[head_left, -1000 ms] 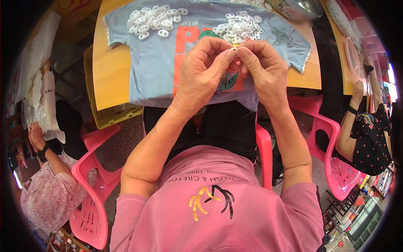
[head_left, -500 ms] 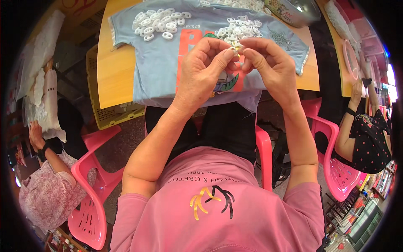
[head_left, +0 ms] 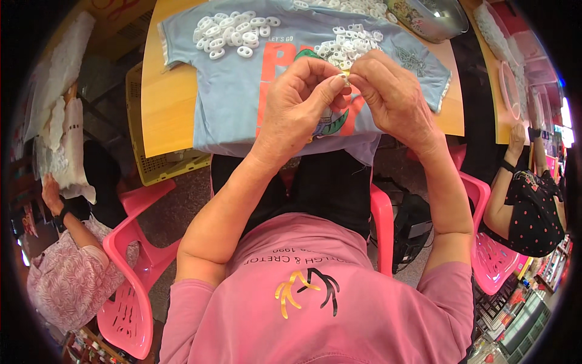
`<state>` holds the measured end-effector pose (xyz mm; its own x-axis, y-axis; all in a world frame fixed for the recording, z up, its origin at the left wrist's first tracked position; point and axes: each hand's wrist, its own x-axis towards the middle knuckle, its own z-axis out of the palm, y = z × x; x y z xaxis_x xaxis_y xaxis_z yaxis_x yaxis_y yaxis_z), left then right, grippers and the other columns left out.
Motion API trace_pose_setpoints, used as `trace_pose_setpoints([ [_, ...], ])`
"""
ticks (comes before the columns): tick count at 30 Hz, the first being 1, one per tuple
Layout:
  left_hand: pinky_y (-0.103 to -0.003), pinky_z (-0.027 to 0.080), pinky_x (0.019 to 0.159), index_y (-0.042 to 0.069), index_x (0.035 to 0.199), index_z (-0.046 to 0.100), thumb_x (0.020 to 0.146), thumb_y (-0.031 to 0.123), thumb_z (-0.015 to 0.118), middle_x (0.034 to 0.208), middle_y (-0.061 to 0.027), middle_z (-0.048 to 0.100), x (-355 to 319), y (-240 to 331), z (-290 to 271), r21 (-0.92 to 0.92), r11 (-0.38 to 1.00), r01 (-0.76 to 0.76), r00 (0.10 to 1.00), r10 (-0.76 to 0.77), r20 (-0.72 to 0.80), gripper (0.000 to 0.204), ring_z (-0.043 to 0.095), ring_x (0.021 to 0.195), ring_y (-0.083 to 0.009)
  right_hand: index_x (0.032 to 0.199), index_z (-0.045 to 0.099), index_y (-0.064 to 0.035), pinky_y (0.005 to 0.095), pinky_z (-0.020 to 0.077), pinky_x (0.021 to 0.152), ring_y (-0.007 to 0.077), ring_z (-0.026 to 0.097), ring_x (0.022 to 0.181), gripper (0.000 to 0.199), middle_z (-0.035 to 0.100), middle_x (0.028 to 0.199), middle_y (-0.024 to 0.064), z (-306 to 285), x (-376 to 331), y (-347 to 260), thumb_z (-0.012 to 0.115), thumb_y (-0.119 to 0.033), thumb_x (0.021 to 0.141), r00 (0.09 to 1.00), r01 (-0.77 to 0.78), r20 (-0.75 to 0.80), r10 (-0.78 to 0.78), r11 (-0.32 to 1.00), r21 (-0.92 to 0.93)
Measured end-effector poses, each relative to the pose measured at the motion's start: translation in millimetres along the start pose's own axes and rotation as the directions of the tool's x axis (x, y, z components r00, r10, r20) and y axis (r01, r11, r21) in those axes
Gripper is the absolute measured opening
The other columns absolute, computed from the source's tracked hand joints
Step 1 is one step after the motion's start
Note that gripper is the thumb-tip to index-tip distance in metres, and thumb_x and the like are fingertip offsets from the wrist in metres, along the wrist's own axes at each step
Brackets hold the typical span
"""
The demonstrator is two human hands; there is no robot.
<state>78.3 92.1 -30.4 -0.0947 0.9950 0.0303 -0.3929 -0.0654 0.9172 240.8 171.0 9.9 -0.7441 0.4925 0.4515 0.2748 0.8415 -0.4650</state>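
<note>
A: Table carries a blue shirt with 2 heaps of white rings.

B: Left hand and right hand pinch 1 small white piece above it. Slipped grip likely drops it.

two hands, three pink chairs, two white ring piles

A wooden table carries a spread light-blue T-shirt and a metal bowl at its far edge.
</note>
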Motion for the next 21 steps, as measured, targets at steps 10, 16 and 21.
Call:
trace_pose_setpoints([
  [10,-0.024,0.051,0.070,-0.001,0.104,0.058,0.095,0.010,0.061,0.089,-0.0059,0.066,1,2,1,-0.003,1.000,0.025,1.000,-0.025,-0.014,0.015,0.061,0.077,-0.0100,0.091,0.056,0.0001,0.0365,0.0453,0.061,0.0309,0.057,0.071,0.006,0.056,0.081,0.0124,5,0,-4,0.061,-0.004,0.090,0.996,-0.066,-0.059,0.067,0.998,0.006],
  [16,-0.022,0.052,0.064,-0.003,0.098,0.056,0.095,0.007,0.060,0.082,-0.0063,0.065,3,1,1,-0.027,1.000,0.000,1.000,0.000,0.006,0.011,0.062,0.071,-0.0091,0.093,0.056,-0.0008,0.0382,0.0451,0.059,0.0331,0.057,0.072,0.006,0.056,0.082,0.0130,-5,-2,0,0.060,-0.004,0.090,0.998,0.006,0.062,0.002,0.993,-0.114],
  [21,-0.022,0.050,0.062,-0.003,0.097,0.055,0.095,0.006,0.059,0.081,-0.0064,0.065,3,0,1,-0.109,0.993,0.034,0.999,-0.032,0.017,0.009,0.060,0.070,-0.0084,0.087,0.054,0.0003,0.0384,0.0436,0.056,0.0322,0.056,0.067,0.007,0.054,0.077,0.0134,0,-1,1,0.058,-0.003,0.092,0.998,0.042,0.054,-0.041,0.999,-0.016],
])
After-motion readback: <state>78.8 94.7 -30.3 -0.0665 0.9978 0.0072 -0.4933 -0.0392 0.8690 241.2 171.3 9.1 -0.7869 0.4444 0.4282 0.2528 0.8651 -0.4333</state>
